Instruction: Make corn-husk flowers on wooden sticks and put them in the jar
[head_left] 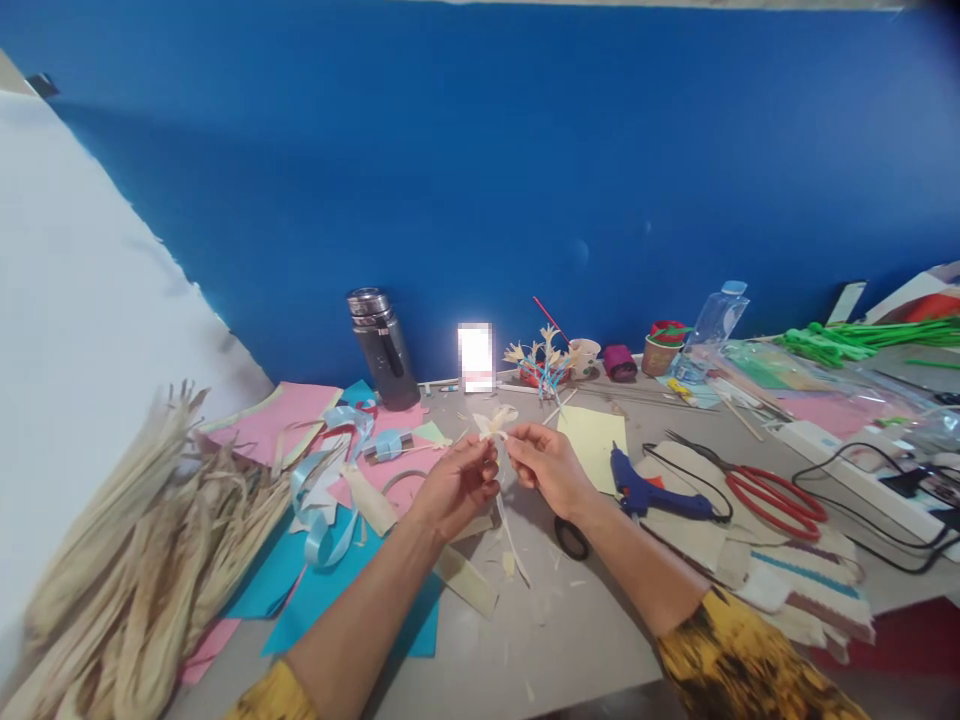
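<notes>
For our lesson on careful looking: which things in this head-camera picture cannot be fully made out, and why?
1. Head view: pale straw flower, base covered by the pinching left hand and right hand.
2. Head view: bright rectangle, pixelated, contents unreadable.
3. Head view: dried husk pile, blurred, cut by left and bottom edges.
4. Head view: black ring, partly behind the right wrist.

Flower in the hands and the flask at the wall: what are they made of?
Flower: likely dried husk, matte pale tan, thin strips like the pile at left. Flask: looks like metal, with a dark glossy body and shiny silver cap.
</notes>
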